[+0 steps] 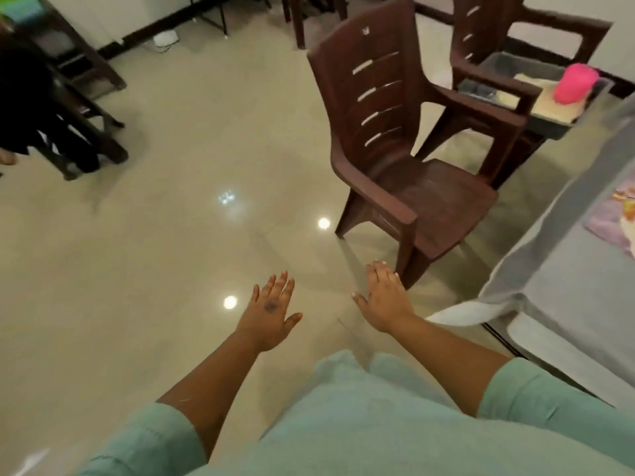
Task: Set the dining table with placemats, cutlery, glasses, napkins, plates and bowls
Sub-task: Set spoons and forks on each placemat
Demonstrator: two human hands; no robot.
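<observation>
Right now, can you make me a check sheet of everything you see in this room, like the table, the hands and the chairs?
Surface: table at right under a grey cloth, only its corner in view.
Job's things: colourful placemat lying flat on the table at the right edge; grey tub with a pink cup upside down in it, resting on the far chair.
Clutter: nothing seen on the floor nearby.
Grippers: left hand and right hand both open, empty, held out over the floor.
Cables: thin white cord by the far wall, too blurred to be sure.
Surroundings: brown plastic chair, glossy tiled floor.
</observation>
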